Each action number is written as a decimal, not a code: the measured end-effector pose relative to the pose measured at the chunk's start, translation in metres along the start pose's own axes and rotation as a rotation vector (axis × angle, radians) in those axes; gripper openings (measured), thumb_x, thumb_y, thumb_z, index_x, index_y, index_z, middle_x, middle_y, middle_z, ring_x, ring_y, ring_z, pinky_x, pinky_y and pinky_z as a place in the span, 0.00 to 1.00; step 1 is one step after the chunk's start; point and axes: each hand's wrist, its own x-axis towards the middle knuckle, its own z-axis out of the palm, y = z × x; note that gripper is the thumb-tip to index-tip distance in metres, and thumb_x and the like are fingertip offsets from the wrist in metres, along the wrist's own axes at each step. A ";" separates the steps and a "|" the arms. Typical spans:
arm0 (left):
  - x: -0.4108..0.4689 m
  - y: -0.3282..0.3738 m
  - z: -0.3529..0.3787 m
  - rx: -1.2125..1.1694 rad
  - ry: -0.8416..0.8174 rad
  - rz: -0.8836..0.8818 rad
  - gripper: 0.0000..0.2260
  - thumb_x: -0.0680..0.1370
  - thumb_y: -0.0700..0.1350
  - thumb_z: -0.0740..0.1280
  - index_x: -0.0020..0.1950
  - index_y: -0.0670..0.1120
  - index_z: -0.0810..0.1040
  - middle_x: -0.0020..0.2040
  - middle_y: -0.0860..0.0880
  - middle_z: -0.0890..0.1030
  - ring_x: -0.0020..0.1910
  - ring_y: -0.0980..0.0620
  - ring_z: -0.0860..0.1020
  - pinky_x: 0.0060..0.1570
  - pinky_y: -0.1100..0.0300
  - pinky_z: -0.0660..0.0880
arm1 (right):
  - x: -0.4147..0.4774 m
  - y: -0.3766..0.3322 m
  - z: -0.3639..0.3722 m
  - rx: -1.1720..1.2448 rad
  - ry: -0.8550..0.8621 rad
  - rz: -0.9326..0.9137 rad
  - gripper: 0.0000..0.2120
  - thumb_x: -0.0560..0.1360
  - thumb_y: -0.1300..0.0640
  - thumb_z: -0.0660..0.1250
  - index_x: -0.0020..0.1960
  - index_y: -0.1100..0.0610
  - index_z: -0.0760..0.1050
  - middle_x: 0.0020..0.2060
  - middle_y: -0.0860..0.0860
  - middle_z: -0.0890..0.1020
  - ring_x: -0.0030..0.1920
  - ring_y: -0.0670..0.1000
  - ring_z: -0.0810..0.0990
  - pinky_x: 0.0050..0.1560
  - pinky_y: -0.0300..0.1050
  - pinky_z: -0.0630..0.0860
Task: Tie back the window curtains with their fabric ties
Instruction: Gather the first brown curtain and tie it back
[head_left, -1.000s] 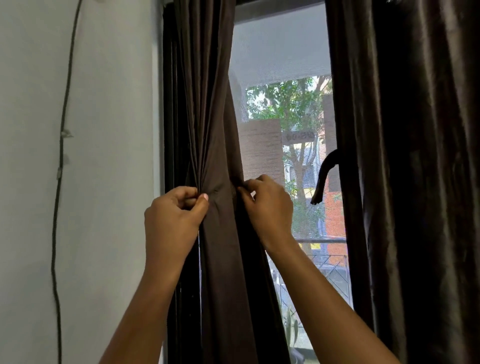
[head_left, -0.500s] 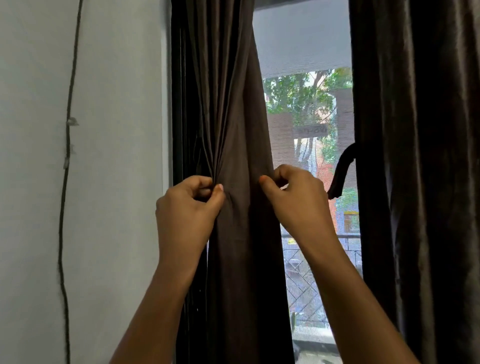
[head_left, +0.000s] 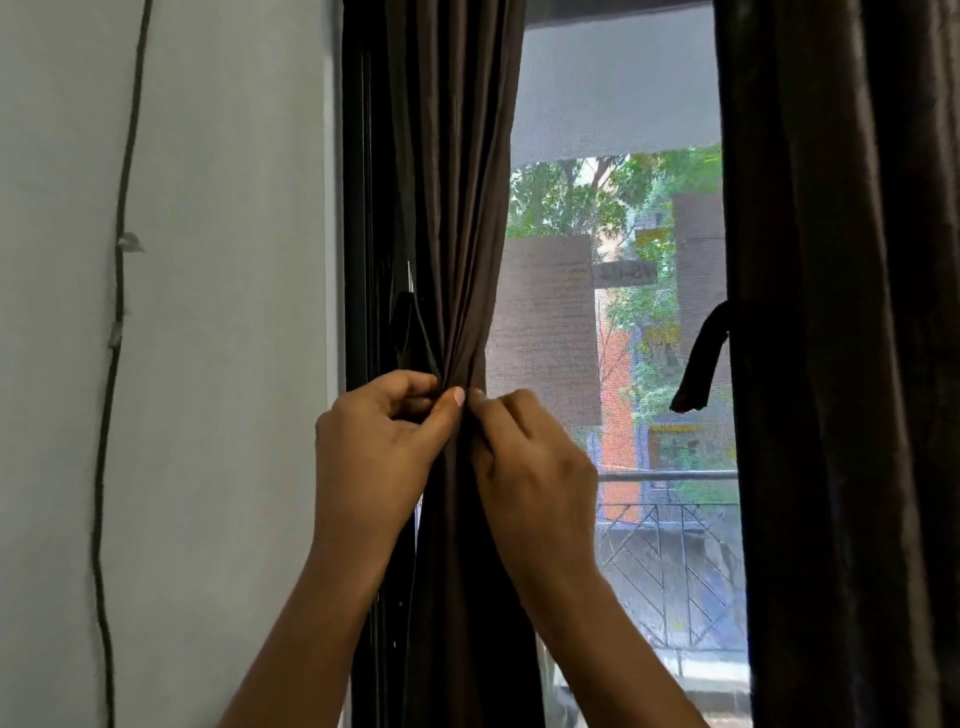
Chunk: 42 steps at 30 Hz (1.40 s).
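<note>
The left curtain (head_left: 452, 182) is dark brown and bunched into a narrow bundle beside the window frame. My left hand (head_left: 379, 452) pinches fabric at the bundle's waist, thumb on its front. My right hand (head_left: 530, 467) pinches the bundle from the right, and the fingertips of both hands almost meet. A dark fabric tie (head_left: 410, 332) runs from the frame down into my left hand. The right curtain (head_left: 841, 364) hangs loose, with its own tie (head_left: 698, 364) dangling free at its left edge.
A grey wall (head_left: 218, 364) with a thin cable (head_left: 117, 322) running down it fills the left. Between the curtains is a mesh window screen (head_left: 613, 104), with trees, buildings and a railing outside.
My right hand has moved left, squeezing the curtain into a much narrower bundle, so both hands now meet at its front. More window shows between the curtains.
</note>
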 end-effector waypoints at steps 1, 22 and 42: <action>0.001 -0.002 0.000 -0.005 -0.004 0.000 0.11 0.71 0.49 0.74 0.52 0.48 0.83 0.37 0.62 0.79 0.40 0.70 0.78 0.39 0.80 0.71 | -0.003 0.002 0.004 -0.015 0.021 -0.020 0.09 0.73 0.59 0.68 0.52 0.55 0.81 0.37 0.49 0.78 0.29 0.51 0.75 0.24 0.40 0.65; 0.004 -0.013 0.004 -0.084 -0.060 -0.005 0.07 0.70 0.50 0.74 0.46 0.56 0.81 0.37 0.60 0.81 0.39 0.65 0.80 0.41 0.64 0.79 | 0.015 -0.003 -0.020 0.368 -0.025 0.193 0.04 0.71 0.57 0.69 0.43 0.51 0.74 0.36 0.45 0.78 0.35 0.45 0.76 0.36 0.41 0.71; 0.010 -0.031 0.012 -0.340 -0.278 -0.191 0.03 0.72 0.44 0.72 0.45 0.47 0.84 0.39 0.48 0.85 0.40 0.51 0.84 0.35 0.60 0.80 | -0.001 0.017 0.009 0.780 -0.167 0.398 0.15 0.73 0.65 0.69 0.56 0.50 0.81 0.40 0.44 0.80 0.40 0.42 0.79 0.41 0.30 0.72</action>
